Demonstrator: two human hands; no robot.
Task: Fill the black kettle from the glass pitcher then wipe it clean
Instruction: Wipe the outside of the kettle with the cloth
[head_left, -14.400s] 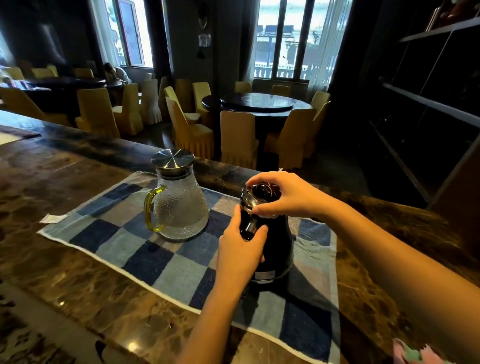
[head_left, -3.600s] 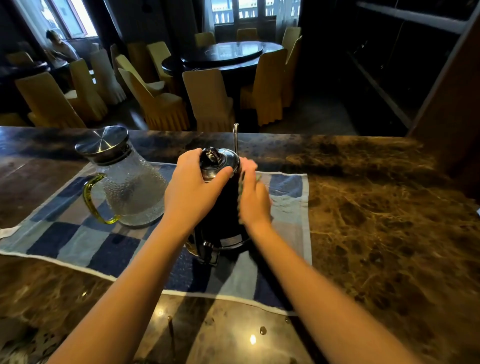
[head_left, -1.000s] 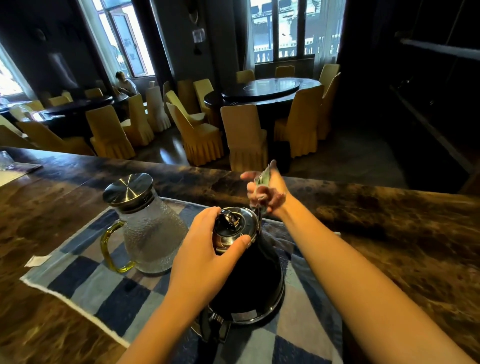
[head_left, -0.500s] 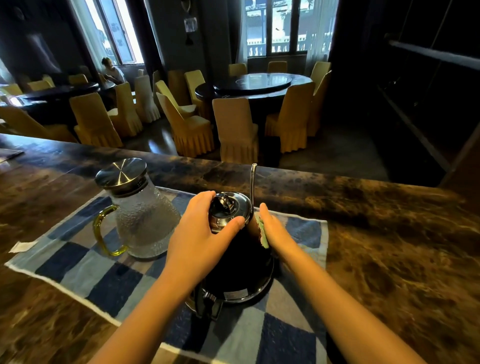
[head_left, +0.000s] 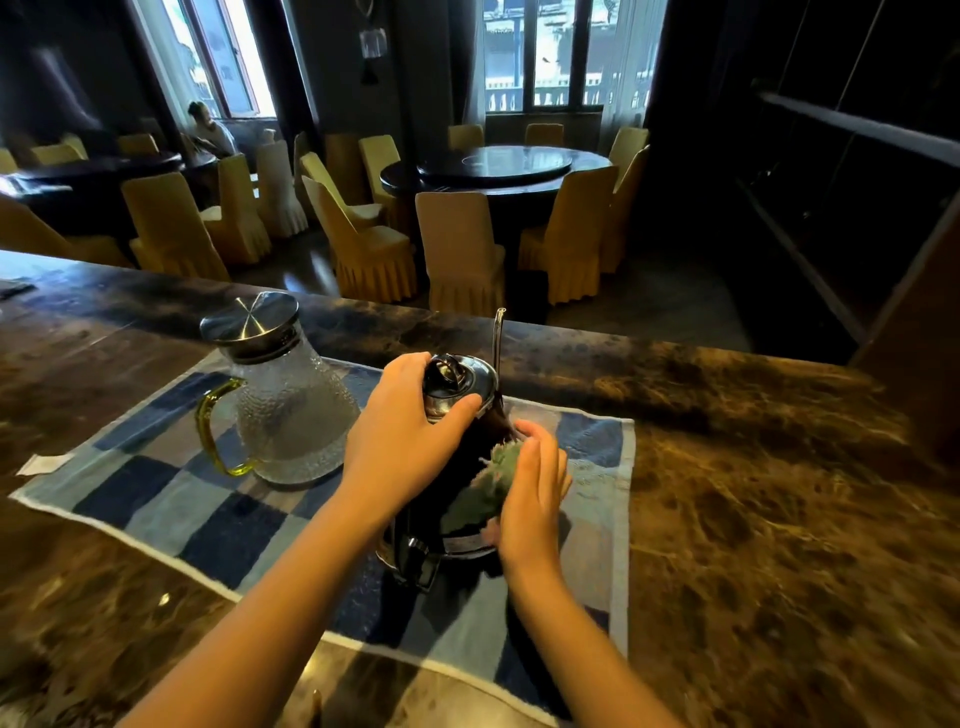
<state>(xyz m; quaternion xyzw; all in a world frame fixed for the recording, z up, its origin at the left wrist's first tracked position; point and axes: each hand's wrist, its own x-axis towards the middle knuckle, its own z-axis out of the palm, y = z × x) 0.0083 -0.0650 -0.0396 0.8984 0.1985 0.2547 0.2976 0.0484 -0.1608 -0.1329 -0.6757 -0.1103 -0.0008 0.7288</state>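
Observation:
The black kettle (head_left: 457, 525) stands on the blue checked mat (head_left: 171, 499), its thin spout rising at the far side and its chrome lid (head_left: 460, 376) on top. My left hand (head_left: 400, 447) grips the kettle's neck just under the lid. My right hand (head_left: 530, 493) presses a small green cloth (head_left: 488, 486) flat against the kettle's right side, low on the body. The glass pitcher (head_left: 285, 410) with a steel lid and yellow handle stands upright to the left of the kettle, apart from both hands.
The mat lies on a dark marble counter (head_left: 779, 519) whose far edge runs just behind the kettle. A white paper scrap (head_left: 44, 463) lies at the mat's left end. Yellow-covered chairs and round tables fill the room beyond; a person sits by the far window.
My right hand with the cloth has slid down from near the spout to the lower right side of the kettle. My left hand keeps its hold below the lid.

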